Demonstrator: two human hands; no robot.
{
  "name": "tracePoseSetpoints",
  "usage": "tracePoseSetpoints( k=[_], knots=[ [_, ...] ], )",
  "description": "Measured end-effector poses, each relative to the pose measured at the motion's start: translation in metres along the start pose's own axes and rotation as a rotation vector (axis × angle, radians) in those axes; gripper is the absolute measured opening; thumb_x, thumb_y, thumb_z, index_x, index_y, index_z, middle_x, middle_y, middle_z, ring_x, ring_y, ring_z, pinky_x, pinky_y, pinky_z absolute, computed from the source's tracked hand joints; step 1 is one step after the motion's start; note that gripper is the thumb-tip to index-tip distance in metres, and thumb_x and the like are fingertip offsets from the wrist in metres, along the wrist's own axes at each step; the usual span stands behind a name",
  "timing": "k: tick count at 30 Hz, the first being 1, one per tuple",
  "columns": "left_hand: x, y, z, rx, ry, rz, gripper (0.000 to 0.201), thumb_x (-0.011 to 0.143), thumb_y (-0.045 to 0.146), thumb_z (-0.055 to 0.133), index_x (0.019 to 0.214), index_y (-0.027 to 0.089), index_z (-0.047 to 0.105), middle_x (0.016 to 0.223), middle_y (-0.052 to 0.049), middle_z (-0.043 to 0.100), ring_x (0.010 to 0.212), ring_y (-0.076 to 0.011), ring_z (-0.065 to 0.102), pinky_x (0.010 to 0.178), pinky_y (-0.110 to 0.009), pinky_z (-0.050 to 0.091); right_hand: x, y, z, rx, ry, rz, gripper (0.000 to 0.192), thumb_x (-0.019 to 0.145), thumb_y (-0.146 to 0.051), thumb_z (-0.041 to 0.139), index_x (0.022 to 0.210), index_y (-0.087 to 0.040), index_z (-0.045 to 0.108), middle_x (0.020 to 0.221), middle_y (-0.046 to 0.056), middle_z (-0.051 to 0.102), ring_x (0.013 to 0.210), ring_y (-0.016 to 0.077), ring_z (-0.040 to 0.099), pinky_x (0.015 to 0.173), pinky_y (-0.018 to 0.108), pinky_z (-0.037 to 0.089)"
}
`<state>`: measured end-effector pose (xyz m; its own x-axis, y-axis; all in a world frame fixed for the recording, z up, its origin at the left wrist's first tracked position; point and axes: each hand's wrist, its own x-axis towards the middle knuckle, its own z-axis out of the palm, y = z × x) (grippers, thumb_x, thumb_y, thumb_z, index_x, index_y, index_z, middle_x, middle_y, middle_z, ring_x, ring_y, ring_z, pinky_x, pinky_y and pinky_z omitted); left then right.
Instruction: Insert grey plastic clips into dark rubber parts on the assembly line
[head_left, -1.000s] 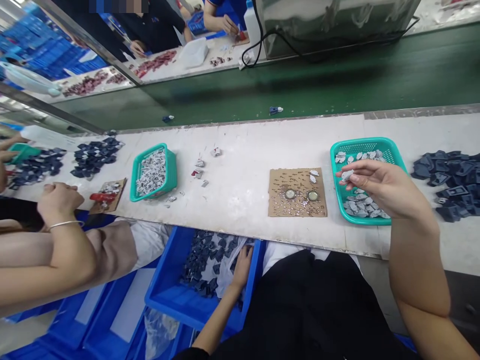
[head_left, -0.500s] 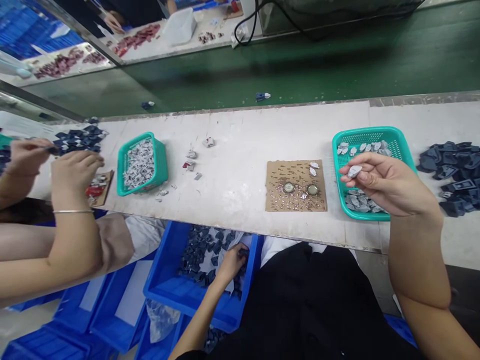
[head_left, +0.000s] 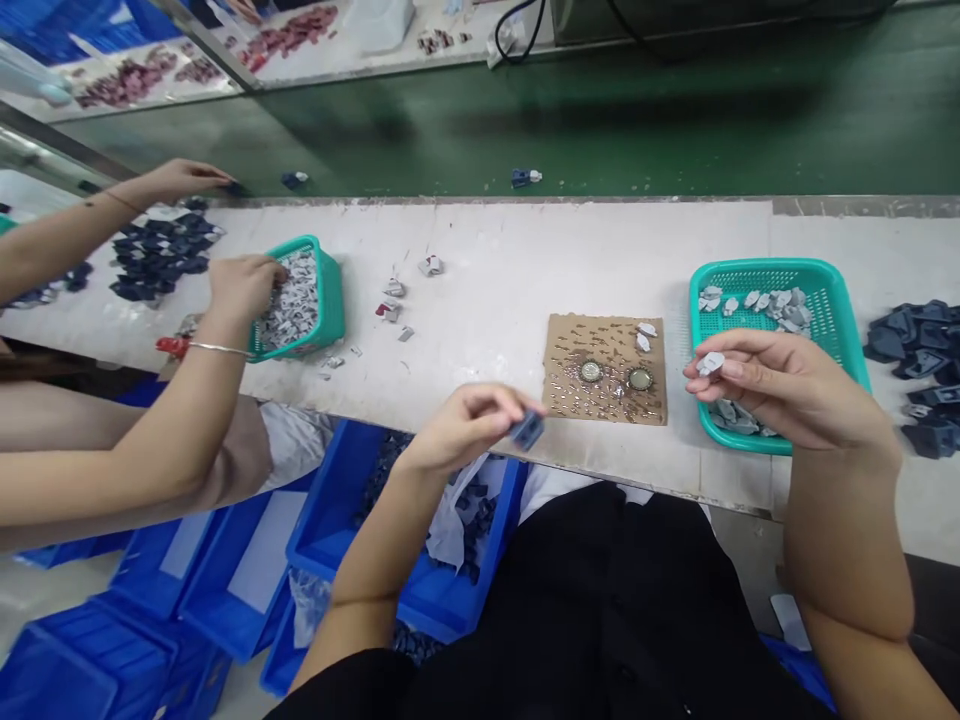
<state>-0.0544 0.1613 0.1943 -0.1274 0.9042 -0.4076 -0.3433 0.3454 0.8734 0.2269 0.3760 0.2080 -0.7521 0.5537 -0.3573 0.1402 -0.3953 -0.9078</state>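
Between the fingertips of my left hand is a dark blue plastic part, held above the table's front edge. My right hand pinches a small light grey plastic piece over the green basket, which holds several more grey pieces. Between my hands lies a square of brown cardboard dotted with wet, shiny marks. Two round bottle-cap-like discs and two small pale pieces rest on it.
Dark blue parts are heaped at the right. A blue crate with more stands below the table edge. At left, a co-worker's hand reaches into another green basket. The green belt carries blue-and-white pieces.
My left hand has risen from the blue crate to the table edge with a dark blue part. My right hand stays near the basket. The co-worker's hands have moved to the belt and basket.
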Motion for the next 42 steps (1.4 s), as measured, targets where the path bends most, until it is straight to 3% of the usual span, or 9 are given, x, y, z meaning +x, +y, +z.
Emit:
tracePoseSetpoints(
  k=[3, 7, 10, 13, 18, 24, 31, 36, 42],
  knots=[
    [0.045, 0.007, 0.022, -0.148, -0.03, 0.082, 0.044, 0.062, 0.053, 0.099, 0.083, 0.022, 0.077, 0.108, -0.007, 0.082, 0.078, -0.0133, 0.069, 0.071, -0.027, 0.055, 0.002, 0.002, 0.0, 0.002, 0.02, -0.001, 0.036, 0.075, -0.051, 0.094, 0.098, -0.025, 0.083, 0.087, 0.005, 0.081, 0.085, 0.0222, 0.081, 0.077, 0.03, 0.07],
    [0.087, 0.014, 0.041, -0.243, -0.153, 0.112, 0.062, 0.065, 0.039, 0.1, 0.121, 0.027, 0.076, 0.12, -0.005, 0.08, 0.095, -0.0151, 0.074, 0.093, -0.03, 0.06, 0.006, 0.005, 0.0, -0.049, 0.032, -0.069, 0.038, 0.08, -0.056, 0.089, 0.098, -0.024, 0.082, 0.09, 0.007, 0.082, 0.086, 0.0227, 0.081, 0.082, 0.035, 0.071],
    [0.104, 0.015, 0.049, -0.238, -0.19, 0.087, 0.054, 0.072, 0.027, 0.094, 0.123, 0.022, 0.076, 0.12, -0.006, 0.079, 0.114, -0.0213, 0.074, 0.109, -0.034, 0.057, 0.008, 0.007, 0.002, -0.103, 0.062, -0.124, 0.041, 0.08, -0.059, 0.089, 0.097, -0.023, 0.08, 0.089, 0.006, 0.082, 0.082, 0.0214, 0.081, 0.083, 0.035, 0.071],
    [0.115, 0.011, 0.055, -0.305, -0.206, 0.052, 0.033, 0.083, 0.014, 0.081, 0.115, 0.018, 0.076, 0.108, -0.005, 0.079, 0.111, -0.0199, 0.075, 0.114, -0.035, 0.056, 0.008, 0.007, 0.007, -0.167, 0.103, -0.147, 0.045, 0.077, -0.056, 0.092, 0.106, -0.023, 0.079, 0.089, 0.006, 0.082, 0.078, 0.021, 0.08, 0.081, 0.035, 0.071],
    [0.126, 0.006, 0.059, -0.468, -0.082, -0.02, 0.021, 0.099, 0.009, 0.052, 0.103, 0.015, 0.072, 0.105, -0.007, 0.074, 0.111, -0.0152, 0.073, 0.112, -0.03, 0.054, 0.011, 0.009, 0.017, -0.313, 0.21, -0.246, 0.033, 0.082, -0.053, 0.089, 0.093, -0.024, 0.081, 0.09, 0.006, 0.082, 0.081, 0.0234, 0.08, 0.08, 0.038, 0.071],
    [0.13, 0.003, 0.052, -0.467, -0.007, -0.048, 0.026, 0.105, 0.021, 0.049, 0.112, 0.015, 0.073, 0.115, -0.009, 0.072, 0.111, -0.015, 0.068, 0.105, -0.031, 0.057, 0.012, 0.021, 0.023, -0.689, 0.344, -0.353, 0.016, 0.093, -0.039, 0.073, 0.098, -0.028, 0.083, 0.086, 0.003, 0.081, 0.079, 0.0232, 0.078, 0.074, 0.037, 0.066],
    [0.129, 0.001, 0.049, -0.587, -0.072, -0.046, 0.036, 0.106, 0.018, 0.052, 0.139, 0.018, 0.067, 0.102, -0.001, 0.07, 0.11, -0.0089, 0.072, 0.105, -0.02, 0.057, 0.011, 0.03, 0.03, -1.14, 0.34, -0.584, 0.02, 0.104, -0.025, 0.061, 0.101, -0.027, 0.08, 0.1, 0.004, 0.083, 0.095, 0.0253, 0.079, 0.081, 0.036, 0.061],
    [0.137, -0.013, 0.043, -0.568, -0.206, 0.004, 0.054, 0.097, 0.028, 0.071, 0.149, 0.029, 0.059, 0.125, 0.0, 0.073, 0.13, -0.0184, 0.069, 0.096, -0.019, 0.06, 0.018, 0.037, 0.031, -1.369, 0.325, -0.839, 0.021, 0.104, -0.013, 0.057, 0.1, -0.022, 0.076, 0.091, 0.002, 0.081, 0.083, 0.0178, 0.077, 0.072, 0.029, 0.056],
    [0.138, -0.014, 0.042, -0.485, -0.184, 0.039, 0.05, 0.095, 0.022, 0.073, 0.144, 0.03, 0.065, 0.144, 0.002, 0.067, 0.145, -0.0232, 0.06, 0.101, -0.019, 0.057, 0.019, 0.041, 0.028, -1.479, 0.242, -0.802, 0.022, 0.102, -0.007, 0.057, 0.101, -0.02, 0.075, 0.092, 0.005, 0.079, 0.084, 0.0194, 0.074, 0.075, 0.03, 0.055]
  ],
)
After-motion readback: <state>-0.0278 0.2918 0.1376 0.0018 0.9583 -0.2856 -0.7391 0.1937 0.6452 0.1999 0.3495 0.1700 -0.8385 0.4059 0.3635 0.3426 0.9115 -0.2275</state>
